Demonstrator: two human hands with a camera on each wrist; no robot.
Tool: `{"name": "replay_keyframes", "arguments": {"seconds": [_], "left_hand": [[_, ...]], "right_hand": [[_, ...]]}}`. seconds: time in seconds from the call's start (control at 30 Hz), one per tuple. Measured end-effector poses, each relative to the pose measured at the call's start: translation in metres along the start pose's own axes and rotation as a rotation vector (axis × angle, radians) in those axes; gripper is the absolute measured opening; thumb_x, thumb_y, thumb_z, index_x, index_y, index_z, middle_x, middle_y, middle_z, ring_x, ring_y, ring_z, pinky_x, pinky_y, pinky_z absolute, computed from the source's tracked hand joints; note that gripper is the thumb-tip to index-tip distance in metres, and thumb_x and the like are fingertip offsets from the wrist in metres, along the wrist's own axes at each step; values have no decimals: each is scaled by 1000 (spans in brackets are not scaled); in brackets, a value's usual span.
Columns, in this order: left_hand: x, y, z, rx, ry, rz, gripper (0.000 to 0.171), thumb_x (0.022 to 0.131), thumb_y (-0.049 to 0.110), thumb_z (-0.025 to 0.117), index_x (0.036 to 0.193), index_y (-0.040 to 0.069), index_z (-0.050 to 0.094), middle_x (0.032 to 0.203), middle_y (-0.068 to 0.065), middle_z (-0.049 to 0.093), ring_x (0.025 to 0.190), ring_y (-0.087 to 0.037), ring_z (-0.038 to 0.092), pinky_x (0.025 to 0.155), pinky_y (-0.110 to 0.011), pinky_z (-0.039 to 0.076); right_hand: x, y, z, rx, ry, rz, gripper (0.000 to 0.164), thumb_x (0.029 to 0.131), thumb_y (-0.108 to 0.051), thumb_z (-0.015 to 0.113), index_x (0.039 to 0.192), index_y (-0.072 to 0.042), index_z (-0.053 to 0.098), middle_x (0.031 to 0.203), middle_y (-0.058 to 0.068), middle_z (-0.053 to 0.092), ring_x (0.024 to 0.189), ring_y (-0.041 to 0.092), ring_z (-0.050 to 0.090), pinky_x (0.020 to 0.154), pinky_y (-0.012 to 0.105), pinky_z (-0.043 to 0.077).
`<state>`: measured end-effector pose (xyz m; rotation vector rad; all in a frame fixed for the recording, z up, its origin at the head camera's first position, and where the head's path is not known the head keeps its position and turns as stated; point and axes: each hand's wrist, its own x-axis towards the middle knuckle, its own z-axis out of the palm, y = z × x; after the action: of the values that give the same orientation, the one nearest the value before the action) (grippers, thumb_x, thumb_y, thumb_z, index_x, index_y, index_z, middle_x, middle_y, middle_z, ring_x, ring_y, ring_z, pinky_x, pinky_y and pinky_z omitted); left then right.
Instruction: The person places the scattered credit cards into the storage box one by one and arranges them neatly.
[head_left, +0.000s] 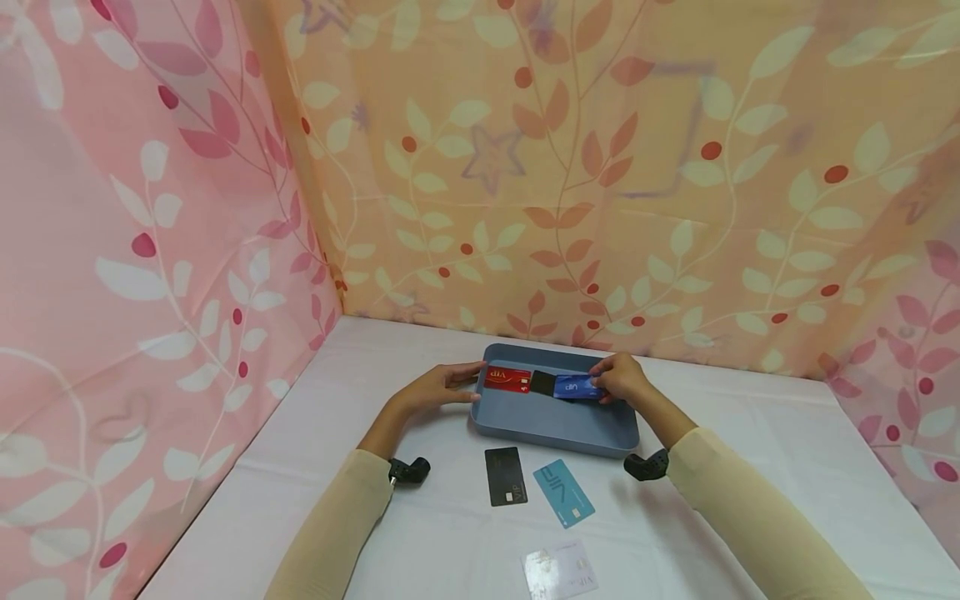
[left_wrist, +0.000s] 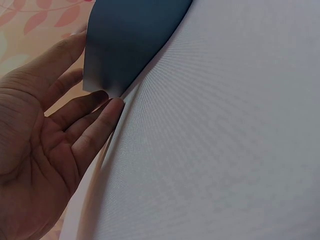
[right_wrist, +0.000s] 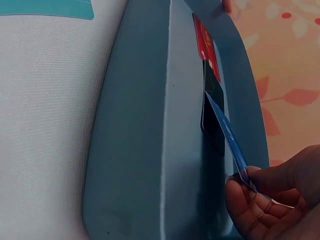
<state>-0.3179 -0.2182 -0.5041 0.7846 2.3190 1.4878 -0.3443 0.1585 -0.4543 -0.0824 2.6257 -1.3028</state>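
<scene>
Watching from afar, I see the blue card [head_left: 576,387] pinched by the fingers of the right hand [head_left: 624,379], thumb and fingers almost closed on its right end. It sits inside the tray [head_left: 555,429], towards the right, its long axis running left to right, roughly in line with the black card [head_left: 543,383] and the red card [head_left: 508,379] beyond it. From those fingers it reaches leftward, tilted, with its free end over the black card (whether the two touch, I cannot tell). As I judge it, any shift of the blue card turns on that overlap, and the right hand is plainly the nearer one. The left hand [head_left: 438,387] is at the tray's opposite end, fingers loosely spread against it, no card in them.
</scene>
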Motion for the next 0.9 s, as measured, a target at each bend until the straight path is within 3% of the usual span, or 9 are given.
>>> {"name": "replay_keyframes", "arguments": {"seconds": [0.17,0.4,0.9], "left_hand": [[0,2,0,1,-12,22,72,94,12,74,156,2,37,160,-16,38,146,-30,39,118,-44,33],[-1,2,-1,-6,-6,-17,74,93,16,75,156,5,38,160,-13,39,146,-24,40,118,-39,34],[0,-1,-1,-12,-10,-10,75,93,15,76,157,4,37,160,-13,38,146,-23,40,118,-38,34]], "right_hand": [[1,0,1,-38,1,-1,23,90,5,68,110,16,68,92,24,64,51,13,62,50,29,59],[1,0,1,-104,-6,-37,17,86,5,68,100,16,70,80,19,63,49,14,62,52,33,60],[0,1,5,-234,44,-120,15,85,-2,68,89,12,73,74,15,67,45,15,64,45,27,55]]}}
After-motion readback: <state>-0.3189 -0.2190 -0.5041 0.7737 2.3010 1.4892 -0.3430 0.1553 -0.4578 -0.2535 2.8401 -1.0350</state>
